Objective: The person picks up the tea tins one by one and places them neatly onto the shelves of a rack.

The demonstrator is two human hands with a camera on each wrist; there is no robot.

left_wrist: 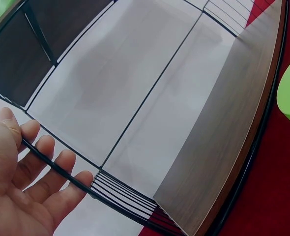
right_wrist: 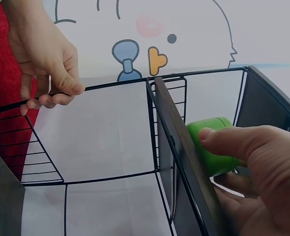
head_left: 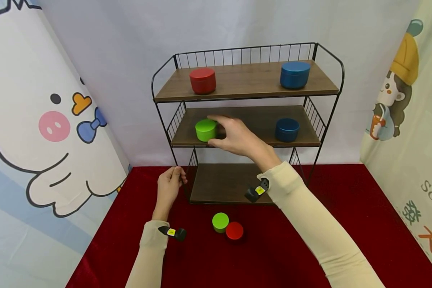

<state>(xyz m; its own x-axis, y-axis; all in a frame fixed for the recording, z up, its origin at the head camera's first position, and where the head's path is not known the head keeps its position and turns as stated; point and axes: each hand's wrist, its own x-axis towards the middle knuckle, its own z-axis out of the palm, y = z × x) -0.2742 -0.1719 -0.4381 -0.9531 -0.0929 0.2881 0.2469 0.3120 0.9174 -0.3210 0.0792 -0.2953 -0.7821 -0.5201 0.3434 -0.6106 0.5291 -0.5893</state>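
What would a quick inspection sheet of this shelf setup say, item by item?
Surface: red cloth covers the table.
Job's things: green tin on the middle shelf of the wire rack; bottom shelf bare.
Clutter: red tin and blue tin on top shelf; dark blue tin on middle shelf; small green tin and small red tin touching on the cloth.
Grippers: right hand grips the green tin; left hand holds the rack's left leg.
Cables: nothing seen.
Surroundings: cartoon banners either side, grey backdrop.

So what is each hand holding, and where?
Right hand grips the green tin by its side; left hand holds the rack's front left wire leg.
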